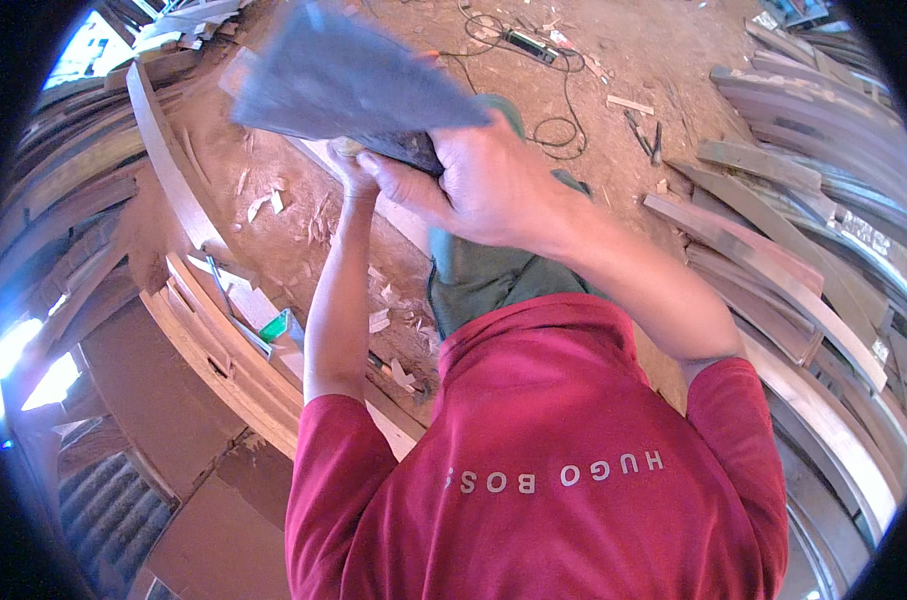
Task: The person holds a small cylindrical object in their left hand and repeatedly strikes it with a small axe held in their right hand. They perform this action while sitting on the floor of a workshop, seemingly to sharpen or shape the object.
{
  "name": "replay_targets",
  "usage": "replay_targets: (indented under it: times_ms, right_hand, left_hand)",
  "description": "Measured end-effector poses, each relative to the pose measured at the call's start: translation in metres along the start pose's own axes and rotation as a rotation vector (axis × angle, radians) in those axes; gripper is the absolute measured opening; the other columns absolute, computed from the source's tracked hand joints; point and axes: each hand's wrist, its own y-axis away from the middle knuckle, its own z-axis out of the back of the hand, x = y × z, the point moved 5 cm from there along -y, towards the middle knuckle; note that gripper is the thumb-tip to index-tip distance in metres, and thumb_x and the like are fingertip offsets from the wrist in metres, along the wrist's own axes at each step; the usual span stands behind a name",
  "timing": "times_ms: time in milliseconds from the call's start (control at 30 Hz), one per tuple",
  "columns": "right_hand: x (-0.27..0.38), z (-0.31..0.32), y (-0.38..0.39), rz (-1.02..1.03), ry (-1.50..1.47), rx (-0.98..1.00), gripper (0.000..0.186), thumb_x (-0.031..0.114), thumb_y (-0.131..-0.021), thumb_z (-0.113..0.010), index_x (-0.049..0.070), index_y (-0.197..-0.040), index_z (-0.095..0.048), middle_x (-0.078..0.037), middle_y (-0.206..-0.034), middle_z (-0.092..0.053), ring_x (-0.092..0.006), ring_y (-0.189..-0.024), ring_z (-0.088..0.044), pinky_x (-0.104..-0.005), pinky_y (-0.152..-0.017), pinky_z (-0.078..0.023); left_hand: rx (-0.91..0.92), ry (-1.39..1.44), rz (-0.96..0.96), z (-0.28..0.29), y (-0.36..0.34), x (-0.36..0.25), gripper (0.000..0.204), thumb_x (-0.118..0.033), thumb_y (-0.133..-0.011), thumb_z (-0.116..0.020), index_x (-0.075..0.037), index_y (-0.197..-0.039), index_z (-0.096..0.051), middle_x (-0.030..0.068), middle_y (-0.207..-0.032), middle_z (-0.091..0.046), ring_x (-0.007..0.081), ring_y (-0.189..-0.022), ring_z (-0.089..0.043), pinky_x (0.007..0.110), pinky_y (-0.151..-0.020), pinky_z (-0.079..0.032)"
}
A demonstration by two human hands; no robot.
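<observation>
My right hand [489,185] is closed round a tool with a broad, flat blue-grey blade [344,75] and a dark lower part. Motion smears the blade, so its exact kind is unclear. Under the tool's lower edge is my left hand [356,172], its fingers largely hidden. Close by my left wrist, a pale wooden board [402,222] slants past my legs; whether the left hand grips it is hidden by the tool.
Long timbers [214,350] lie at the left, with a small green-ended object [277,326] on them. Stacked planks [774,260] line the right side. A dark cable [574,110], pliers-like tool [646,138] and wood shavings [267,204] lie on the brown ground.
</observation>
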Motion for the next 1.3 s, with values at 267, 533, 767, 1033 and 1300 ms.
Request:
replay_targets:
  times_ms: [267,533,767,1033,1300]
  right_hand:
    - [-0.046,0.003,0.018,-0.498,0.213,0.377,0.037,0.030,-0.093,-0.060,-0.001,-0.113,-0.055,-0.025,-0.082,-0.064,-0.0415,-0.076,-0.064,-0.0495,-0.068,-0.048]
    - [-0.064,0.005,0.042,-0.517,0.118,0.213,0.043,0.034,-0.093,-0.061,-0.003,-0.114,-0.056,-0.026,-0.088,-0.064,-0.0407,-0.084,-0.064,-0.0465,-0.075,-0.048]
    - [-0.074,-0.004,0.049,-0.584,0.093,0.248,0.046,0.031,-0.092,-0.060,-0.005,-0.120,-0.053,-0.029,-0.093,-0.065,-0.0444,-0.091,-0.064,-0.0483,-0.079,-0.050]
    - [-0.075,-0.005,0.057,-0.653,0.027,0.243,0.047,0.030,-0.092,-0.062,-0.007,-0.119,-0.053,-0.030,-0.092,-0.065,-0.0433,-0.088,-0.065,-0.0470,-0.078,-0.050]
    - [-0.071,-0.003,0.059,-0.685,0.036,0.255,0.043,0.030,-0.092,-0.062,-0.004,-0.117,-0.055,-0.028,-0.089,-0.064,-0.0432,-0.087,-0.064,-0.0475,-0.077,-0.049]
  left_hand:
    - [0.279,-0.664,-0.228,-0.048,-0.004,-0.040,0.019,-0.006,-0.074,-0.074,-0.002,-0.090,-0.067,0.0040,-0.084,-0.068,0.0125,-0.073,-0.064,0.030,-0.070,-0.052]
    - [0.060,-0.356,0.003,-0.047,-0.056,-0.080,0.014,0.005,-0.079,-0.065,-0.007,-0.079,-0.057,0.0011,-0.068,-0.057,0.0074,-0.055,-0.051,0.022,-0.046,-0.040]
    - [0.134,-0.597,-0.035,-0.037,-0.032,-0.050,0.013,0.005,-0.076,-0.066,-0.006,-0.075,-0.059,-0.0022,-0.066,-0.056,0.0073,-0.056,-0.052,0.023,-0.053,-0.043]
    - [0.121,-0.605,-0.070,-0.033,-0.028,-0.046,0.013,-0.001,-0.073,-0.072,-0.004,-0.071,-0.060,-0.0015,-0.066,-0.059,0.0089,-0.059,-0.055,0.027,-0.056,-0.046]
    - [0.100,-0.659,-0.048,-0.035,-0.026,-0.044,0.014,-0.002,-0.072,-0.073,-0.004,-0.068,-0.060,-0.0008,-0.065,-0.060,0.0096,-0.059,-0.056,0.027,-0.057,-0.046]
